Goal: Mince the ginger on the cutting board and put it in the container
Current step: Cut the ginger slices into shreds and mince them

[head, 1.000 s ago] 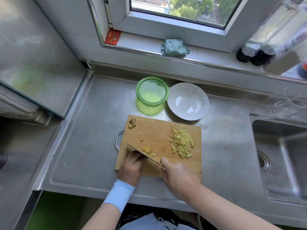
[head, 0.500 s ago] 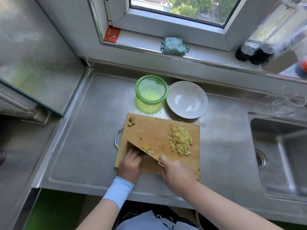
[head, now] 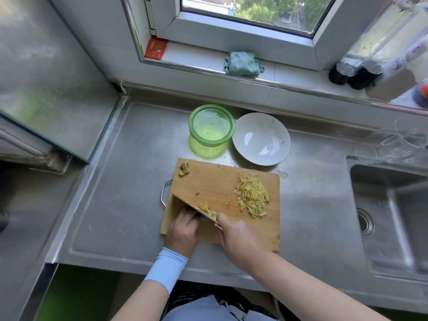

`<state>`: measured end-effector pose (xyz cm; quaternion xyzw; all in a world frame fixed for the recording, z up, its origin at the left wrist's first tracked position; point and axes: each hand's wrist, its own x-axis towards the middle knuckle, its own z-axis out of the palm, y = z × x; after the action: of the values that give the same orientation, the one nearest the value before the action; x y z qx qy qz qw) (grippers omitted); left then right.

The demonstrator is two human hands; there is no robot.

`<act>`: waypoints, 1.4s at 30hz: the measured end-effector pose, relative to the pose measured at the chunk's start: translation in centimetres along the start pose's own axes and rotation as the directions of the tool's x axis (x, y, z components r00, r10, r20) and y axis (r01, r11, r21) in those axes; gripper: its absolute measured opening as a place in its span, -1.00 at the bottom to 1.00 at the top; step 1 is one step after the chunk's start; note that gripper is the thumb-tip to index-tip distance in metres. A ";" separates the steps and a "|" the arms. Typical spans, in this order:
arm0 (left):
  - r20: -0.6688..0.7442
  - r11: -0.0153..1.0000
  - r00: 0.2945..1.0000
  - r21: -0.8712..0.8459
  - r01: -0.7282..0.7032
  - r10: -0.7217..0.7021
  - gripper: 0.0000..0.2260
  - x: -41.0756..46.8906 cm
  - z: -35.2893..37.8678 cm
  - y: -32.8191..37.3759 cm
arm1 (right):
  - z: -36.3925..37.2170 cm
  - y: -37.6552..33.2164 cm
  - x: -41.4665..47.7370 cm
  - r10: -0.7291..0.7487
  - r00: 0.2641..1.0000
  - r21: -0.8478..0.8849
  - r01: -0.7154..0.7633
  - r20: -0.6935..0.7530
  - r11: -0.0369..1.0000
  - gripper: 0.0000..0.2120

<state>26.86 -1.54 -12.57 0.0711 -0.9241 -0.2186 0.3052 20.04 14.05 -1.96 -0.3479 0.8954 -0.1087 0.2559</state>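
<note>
A wooden cutting board lies on the steel counter. A pile of yellow ginger strips sits on its right half, and ginger scraps lie at its far left corner. My right hand grips a cleaver whose broad blade is tilted, with a small clump of ginger against its right face. My left hand rests on the board's near left part, its fingertips hidden behind the blade. The green container stands beyond the board, with nothing visible inside.
A white plate sits right of the container. The sink is at the right, with clear glassware behind it. On the window sill lie a teal cloth, a red packet and dark bottles.
The cleaver has gone from edge-on to tilted, so its broad face now shows. The small ginger clump now lies against the blade. Both hands stayed in place.
</note>
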 end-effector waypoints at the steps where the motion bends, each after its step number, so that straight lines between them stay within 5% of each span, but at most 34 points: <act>1: 0.006 1.000 1.000 0.002 -0.003 0.003 -0.61 0.0 0.0 -0.1 | -0.1 0.2 -0.1 0.002 1.000 0.006 -0.002 0.001 1.000 -0.93; 19: 0.018 1.000 1.000 0.007 0.016 -0.016 -0.86 -0.6 0.3 -0.1 | 0.6 0.7 -0.7 0.045 0.999 0.011 -0.046 0.012 0.999 -0.89; 27: 0.001 0.999 1.000 -0.052 -0.001 0.001 -0.66 -0.6 0.3 -0.3 | 0.4 1.1 -1.4 0.049 0.999 0.024 -0.050 0.017 0.998 -0.87; 32: 0.022 1.000 0.999 -0.008 0.030 -0.030 -0.82 -0.6 0.2 0.0 | 0.3 0.3 -0.1 0.027 0.999 0.041 -0.028 0.018 0.999 -0.94; 37: 0.003 0.999 1.000 -0.033 -0.012 0.012 -0.70 -0.4 0.1 -0.1 | 0.0 1.1 -1.6 0.038 0.999 0.030 -0.039 0.003 0.999 -0.88; 40: -0.002 1.000 1.000 -0.006 0.004 -0.004 -0.89 -0.3 0.0 0.1 | 0.3 0.5 -0.4 0.037 0.999 0.027 -0.037 0.004 0.999 -0.94; 42: -0.013 1.000 1.000 0.003 0.023 -0.023 -0.80 -0.3 -0.1 0.3 | 0.3 0.2 0.1 0.013 1.000 0.032 -0.013 0.006 0.999 -0.95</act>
<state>27.18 -1.17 -12.53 0.0836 -0.9215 -0.2203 0.3086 20.03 14.12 -2.27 -0.3382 0.8950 -0.1205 0.2647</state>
